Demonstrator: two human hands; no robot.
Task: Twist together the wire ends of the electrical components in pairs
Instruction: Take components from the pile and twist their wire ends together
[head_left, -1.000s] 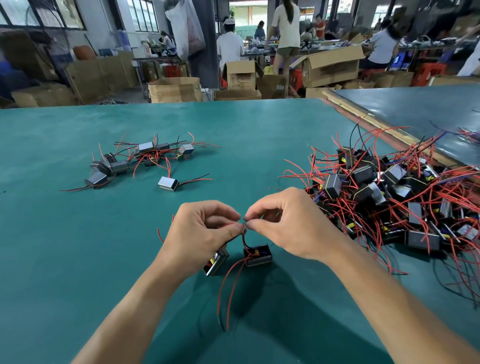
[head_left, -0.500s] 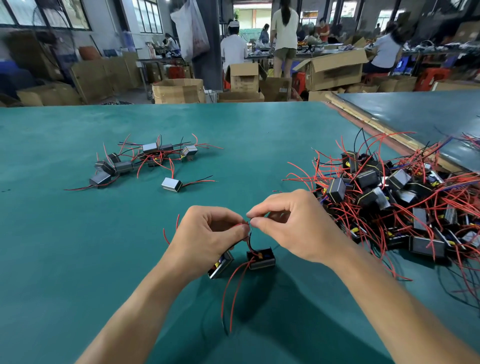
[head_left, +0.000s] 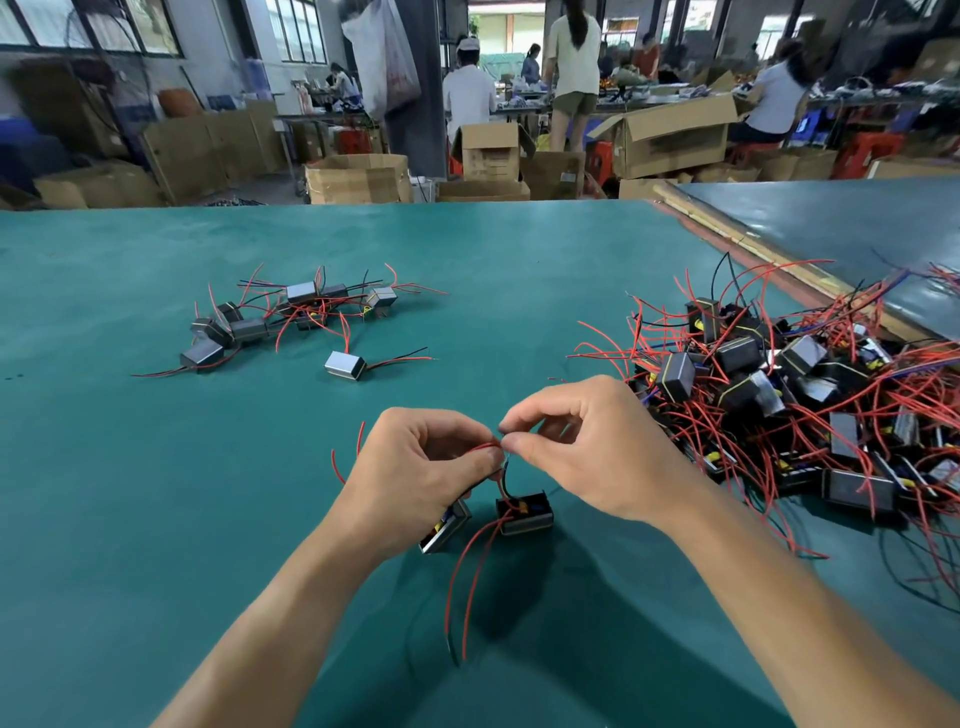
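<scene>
Both grips are closed on wire: your left grip (head_left: 415, 467) pinches a red lead (head_left: 480, 447) between thumb and forefinger, and your right grip (head_left: 582, 447) pinches the wire ends (head_left: 502, 441) right where the two meet. Below them, near the middle of the near edge of the counter (head_left: 156, 519), are the two pieces being joined. The left component (head_left: 444, 525) is half tucked under your left palm. The right component (head_left: 524, 514) is just beside it, its long red leads trailing toward the near edge. Whether this twist is finished cannot be told, since the joint is tiny and hidden inside the pinch, so count this pair as in hand and not done. Toward the far left corner lies a small group (head_left: 291, 317) of components with crossing leads. These look like the pairs already joined, though their joints are too small to confirm. A single component (head_left: 345, 365) lies apart from that group, on its near side, with its red and black leads loose on the counter. Against the right edge sits the pile (head_left: 779, 395), a large tangle of components and red leads, far bigger than the group. By this reading you are early in the job: a handful done, one pair in your grips, and most of the stock left. Expect the tangled leads in the pile to drag neighbours along when you draw the next two.
</scene>
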